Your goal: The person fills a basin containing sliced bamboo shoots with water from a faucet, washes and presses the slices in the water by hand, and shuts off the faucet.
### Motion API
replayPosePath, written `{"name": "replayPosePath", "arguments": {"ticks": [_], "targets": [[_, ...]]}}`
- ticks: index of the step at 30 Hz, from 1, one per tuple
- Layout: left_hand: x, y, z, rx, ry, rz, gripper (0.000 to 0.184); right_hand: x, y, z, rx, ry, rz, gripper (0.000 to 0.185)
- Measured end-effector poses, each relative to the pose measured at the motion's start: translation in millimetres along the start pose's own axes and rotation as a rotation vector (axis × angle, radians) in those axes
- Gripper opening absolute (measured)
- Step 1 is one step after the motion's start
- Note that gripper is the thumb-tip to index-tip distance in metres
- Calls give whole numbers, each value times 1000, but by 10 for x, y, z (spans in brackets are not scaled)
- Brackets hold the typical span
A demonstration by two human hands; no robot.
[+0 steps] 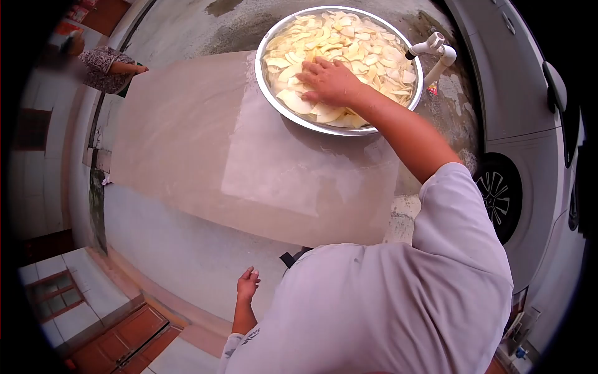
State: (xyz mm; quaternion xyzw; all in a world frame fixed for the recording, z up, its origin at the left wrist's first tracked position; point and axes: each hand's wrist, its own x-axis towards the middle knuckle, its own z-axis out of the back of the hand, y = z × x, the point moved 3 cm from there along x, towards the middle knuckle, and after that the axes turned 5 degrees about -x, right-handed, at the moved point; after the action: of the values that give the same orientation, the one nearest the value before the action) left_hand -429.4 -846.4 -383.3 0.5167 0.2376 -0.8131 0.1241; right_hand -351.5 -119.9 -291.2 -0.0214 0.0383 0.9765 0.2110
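Note:
A wide metal basin [265, 81] at the top of the view holds water and a mass of thin, pale yellow-white slices [367, 47]. Their kind, whether fruit or vegetable, I cannot make out. My right hand [329, 81] lies palm down on the slices near the basin's front left, fingers apart and gripping nothing visible. Low down at my side hangs my left hand [248, 283], away from the basin. Its fingers are loosely bent, and nothing shows in them.
The basin stands on a large flat slab [180, 137] with a wet patch. Right of the rim rises a white pipe with a tap [436, 53]. A white car [517, 124] is parked along the right. At the upper left a person's arm [128, 67] reaches toward the slab.

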Motion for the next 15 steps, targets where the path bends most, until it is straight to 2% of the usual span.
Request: {"name": "replayPosePath", "arguments": {"ticks": [1,4,7,9,11,13,15], "targets": [[-26,-3,-49,45,21,4,59,-70,88,25,-7,7,39,65],[-58,-8,-106,57,41,-20,59,-65,279,395,-88,237,-105,48],[-59,-44,-123,59,46,-36,59,300,331,203,-6,-4,-195,35],[-39,-88,-77,104,54,-48,59,559,386,15,62,-186,-124,31],[-44,-137,-11,98,39,-58,60,668,434,-298,87,-337,-70,38],[-13,-145,75,72,24,-67,61,713,474,-220,9,97,-85,49],[2,-94,127,19,4,-67,62,726,522,-136,35,160,-149,53]]}}
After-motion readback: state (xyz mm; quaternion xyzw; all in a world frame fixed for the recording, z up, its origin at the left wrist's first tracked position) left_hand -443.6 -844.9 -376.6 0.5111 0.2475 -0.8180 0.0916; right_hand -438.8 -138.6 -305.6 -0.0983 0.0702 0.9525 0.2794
